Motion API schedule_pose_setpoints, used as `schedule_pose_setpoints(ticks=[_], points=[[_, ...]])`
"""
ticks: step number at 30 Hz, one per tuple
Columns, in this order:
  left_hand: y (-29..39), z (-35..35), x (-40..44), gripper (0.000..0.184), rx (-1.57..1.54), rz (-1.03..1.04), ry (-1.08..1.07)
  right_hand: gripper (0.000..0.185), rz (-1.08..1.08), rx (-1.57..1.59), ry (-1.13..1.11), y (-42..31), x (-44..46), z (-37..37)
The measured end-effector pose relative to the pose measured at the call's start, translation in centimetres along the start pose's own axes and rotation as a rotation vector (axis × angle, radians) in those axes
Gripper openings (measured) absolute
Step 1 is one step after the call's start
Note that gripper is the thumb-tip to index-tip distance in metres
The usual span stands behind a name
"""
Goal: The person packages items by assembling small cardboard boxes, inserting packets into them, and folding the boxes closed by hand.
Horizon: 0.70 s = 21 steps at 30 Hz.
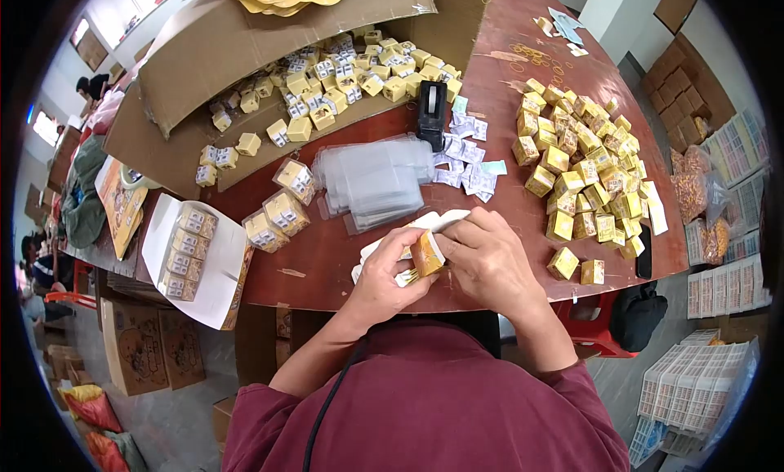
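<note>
In front of my chest, at the table's near edge, my left hand (pixel 387 274) is closed around a small yellow-orange carton (pixel 427 255). The fingers of my right hand (pixel 488 251) are bent against the carton's white edge on its right side; their tips are partly hidden. White cardboard pieces (pixel 441 220) lie under and behind both hands. Just beyond them is a stack of clear plastic trays (pixel 371 180). To the left of my left hand, clear packs of small boxes (pixel 282 211) rest on the table.
Many yellow cartons (pixel 584 158) are heaped at right, beside a dark phone (pixel 644 251). A black tape dispenser (pixel 431 113) stands near printed sachets (pixel 469 158). A large cardboard box (pixel 269 47) spills small yellow boxes (pixel 327 84). An opened white display box (pixel 159 235) overhangs the left edge.
</note>
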<state>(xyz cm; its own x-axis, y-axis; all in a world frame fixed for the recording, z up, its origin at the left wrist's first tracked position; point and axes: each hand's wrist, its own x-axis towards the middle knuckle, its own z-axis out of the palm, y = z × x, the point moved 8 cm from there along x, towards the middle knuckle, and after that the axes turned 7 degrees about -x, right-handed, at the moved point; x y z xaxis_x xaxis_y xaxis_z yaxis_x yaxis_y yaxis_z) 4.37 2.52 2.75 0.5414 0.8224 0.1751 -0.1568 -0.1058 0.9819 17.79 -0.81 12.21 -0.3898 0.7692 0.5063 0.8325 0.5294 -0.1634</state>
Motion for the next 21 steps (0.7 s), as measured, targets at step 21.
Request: schedule_pose_setpoints(ticks=[21], points=[[2.1,0.9,-0.4,0.064,-0.048,0.185,-0.145,0.026,0.02,0.348,0.174,1.4,-2.4,-1.5]])
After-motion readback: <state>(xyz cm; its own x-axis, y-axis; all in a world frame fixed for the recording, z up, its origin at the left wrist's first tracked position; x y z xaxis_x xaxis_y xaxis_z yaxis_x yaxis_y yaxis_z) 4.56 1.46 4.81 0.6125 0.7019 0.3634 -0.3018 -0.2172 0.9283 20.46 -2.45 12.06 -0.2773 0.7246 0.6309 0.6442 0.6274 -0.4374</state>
